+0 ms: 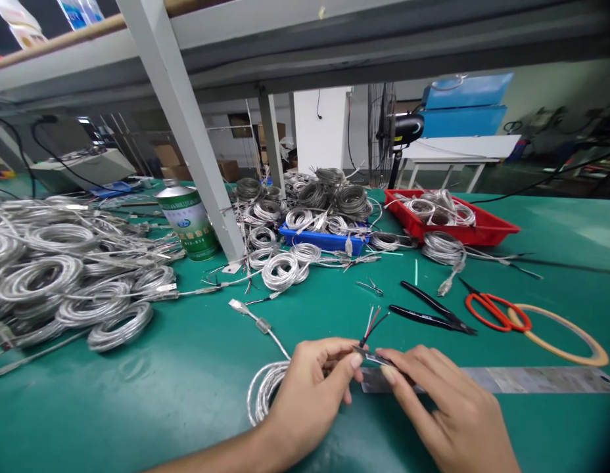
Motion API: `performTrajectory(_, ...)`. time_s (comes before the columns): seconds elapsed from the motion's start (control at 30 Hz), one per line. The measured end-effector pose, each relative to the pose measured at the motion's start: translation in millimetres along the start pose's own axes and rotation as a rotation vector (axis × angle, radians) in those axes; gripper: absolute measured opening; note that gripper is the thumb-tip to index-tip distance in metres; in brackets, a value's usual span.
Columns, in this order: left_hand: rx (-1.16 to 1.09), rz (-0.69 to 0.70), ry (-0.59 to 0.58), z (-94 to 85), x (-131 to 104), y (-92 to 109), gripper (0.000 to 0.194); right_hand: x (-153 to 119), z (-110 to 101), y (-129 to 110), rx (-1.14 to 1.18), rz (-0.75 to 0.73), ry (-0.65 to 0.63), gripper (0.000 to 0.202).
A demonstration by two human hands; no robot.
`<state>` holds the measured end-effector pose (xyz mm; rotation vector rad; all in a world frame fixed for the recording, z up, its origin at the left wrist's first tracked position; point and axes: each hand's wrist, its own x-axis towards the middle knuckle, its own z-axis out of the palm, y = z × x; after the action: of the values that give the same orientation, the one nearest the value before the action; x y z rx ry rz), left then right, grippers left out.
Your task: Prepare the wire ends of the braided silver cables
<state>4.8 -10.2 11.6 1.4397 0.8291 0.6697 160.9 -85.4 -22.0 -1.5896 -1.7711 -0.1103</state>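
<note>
My left hand (317, 387) pinches the end of a cable, whose split red, white and black wires (371, 325) fan upward past the fingertips. In my right hand (447, 404) is a slim dark tool with a metal tip (376, 358), which touches the cable end beside my left thumb. The coiled clear-jacketed cable (265, 387) lies partly behind my left hand, its USB plug (238, 305) pointing to the upper left. Beneath my right hand a steel ruler (541, 380) runs to the right.
Black nippers (433, 312), orange-handled scissors (497, 312) and a tape ring (588, 345) lie to the right. Behind are a blue tray (325, 242) and a red tray (487, 235) with cables. Cable coils (43, 282), a green can (189, 220) and a shelf post (187, 125) stand left.
</note>
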Motion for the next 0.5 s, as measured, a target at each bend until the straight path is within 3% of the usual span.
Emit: performTrajectory(0.5,0.018,0.026,-0.014,-0.9,1.3,-2.3,0.023,-2.0,-0.4,2.9,-0.04,-0.005,0.017,0.022)
